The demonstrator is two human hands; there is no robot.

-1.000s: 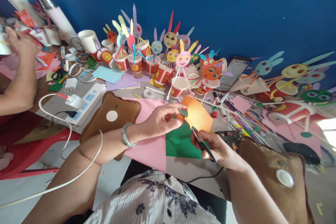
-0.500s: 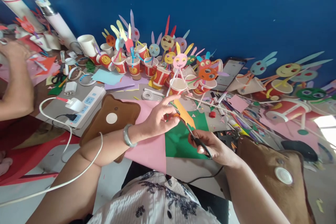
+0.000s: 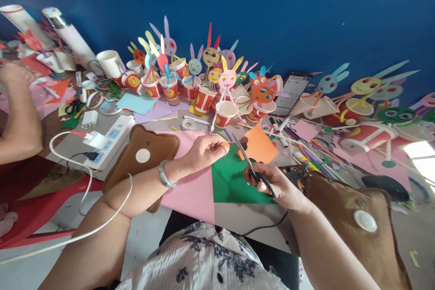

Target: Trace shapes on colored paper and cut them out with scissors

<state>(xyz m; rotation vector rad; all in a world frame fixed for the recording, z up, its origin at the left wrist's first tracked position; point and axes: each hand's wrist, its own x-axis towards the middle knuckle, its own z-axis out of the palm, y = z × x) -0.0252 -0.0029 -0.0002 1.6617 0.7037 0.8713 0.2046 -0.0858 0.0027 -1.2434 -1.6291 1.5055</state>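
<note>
My left hand [image 3: 206, 150] is closed, pinching a small piece of orange paper [image 3: 224, 144] between thumb and fingertips. Black-handled scissors [image 3: 249, 161] are in my right hand [image 3: 272, 182], blades pointing up and to the left with a gap between them. Just behind the blades an orange sheet of paper [image 3: 260, 144] lies over the far right part of a green sheet [image 3: 231, 181]. Beneath my left wrist is a pink sheet [image 3: 190, 192]. The small orange piece and the larger sheet are apart.
Paper cups [image 3: 169, 88] with paper rabbit faces line the back. A phone [image 3: 292, 93] leans among them. A power strip [image 3: 112, 138] and brown pouch [image 3: 136, 170] are at left, another brown pouch [image 3: 340, 208] at right. Another person's arm [image 3: 18, 104] is far left.
My left hand has drawn slightly left and down with the small orange piece. The larger orange paper now lies separate to the right, and the scissors' blades have opened.
</note>
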